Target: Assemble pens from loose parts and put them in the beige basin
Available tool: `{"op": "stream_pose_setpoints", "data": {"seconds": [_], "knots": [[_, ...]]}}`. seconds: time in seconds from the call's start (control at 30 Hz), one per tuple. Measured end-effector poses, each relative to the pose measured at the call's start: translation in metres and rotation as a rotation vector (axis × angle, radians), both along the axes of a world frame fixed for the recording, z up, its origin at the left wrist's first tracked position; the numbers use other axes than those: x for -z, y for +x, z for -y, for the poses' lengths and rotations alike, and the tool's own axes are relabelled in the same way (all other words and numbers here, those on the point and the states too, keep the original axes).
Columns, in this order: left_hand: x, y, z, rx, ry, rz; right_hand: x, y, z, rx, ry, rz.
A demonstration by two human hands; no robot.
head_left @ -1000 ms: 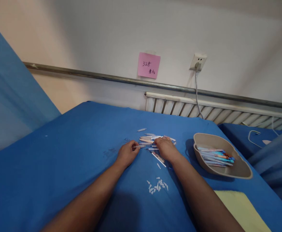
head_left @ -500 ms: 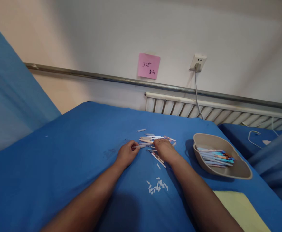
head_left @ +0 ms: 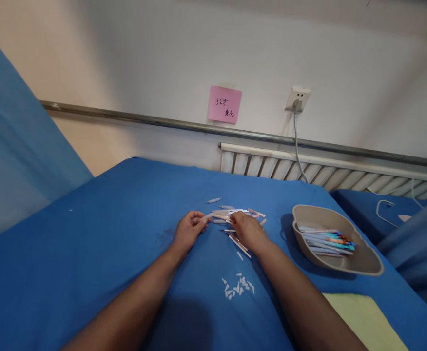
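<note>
Tilted since the earlier frame, a pale, slender pen barrel (head_left: 207,216) is pinched by the left hand (head_left: 188,232), beyond small white tips (head_left: 240,285). Fingers of the right hand (head_left: 249,231) bend over pen parts (head_left: 219,222), grip indeterminate; blue cloth (head_left: 96,234) spreads leftward and back to an edge before the radiator (head_left: 267,167).

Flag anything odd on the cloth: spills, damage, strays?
Dark smudges mark the cloth beside the left hand, perhaps ink; they break its plain blue. One white piece lies apart from the cluster of tips. No obvious breakage.
</note>
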State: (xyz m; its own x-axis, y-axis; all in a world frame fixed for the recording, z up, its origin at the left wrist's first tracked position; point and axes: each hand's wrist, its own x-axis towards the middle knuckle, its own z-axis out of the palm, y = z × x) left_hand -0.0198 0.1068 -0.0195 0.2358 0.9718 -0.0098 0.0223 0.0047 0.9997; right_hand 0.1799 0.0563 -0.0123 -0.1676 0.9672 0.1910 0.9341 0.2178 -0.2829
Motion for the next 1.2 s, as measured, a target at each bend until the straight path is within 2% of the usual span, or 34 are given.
{"op": "stream_pose_setpoints", "data": {"seconds": [0.17,0.37,0.47,0.67,0.9,1.03,1.2], "knots": [[-0.009,0.000,0.008,0.140,-0.186,0.236,0.002,-0.002,0.006,-0.036,0.075,-0.114],[-0.011,-0.001,0.010,0.239,-0.225,0.290,0.004,-0.009,0.011,-0.125,0.155,-0.163],[-0.010,0.000,0.012,0.229,-0.187,0.244,0.004,-0.012,0.013,-0.137,0.165,-0.177],[-0.009,0.006,0.017,0.207,-0.065,0.009,0.002,-0.016,0.016,-0.168,0.179,-0.205],[-0.014,0.008,0.020,0.177,-0.021,-0.060,0.001,-0.021,0.020,-0.193,0.189,-0.304],[-0.018,0.008,0.022,0.185,-0.006,-0.047,0.000,-0.026,0.024,-0.138,0.173,-0.479],[-0.019,0.009,0.027,0.190,-0.011,-0.019,0.001,-0.036,0.030,0.036,0.078,-0.763]]}}
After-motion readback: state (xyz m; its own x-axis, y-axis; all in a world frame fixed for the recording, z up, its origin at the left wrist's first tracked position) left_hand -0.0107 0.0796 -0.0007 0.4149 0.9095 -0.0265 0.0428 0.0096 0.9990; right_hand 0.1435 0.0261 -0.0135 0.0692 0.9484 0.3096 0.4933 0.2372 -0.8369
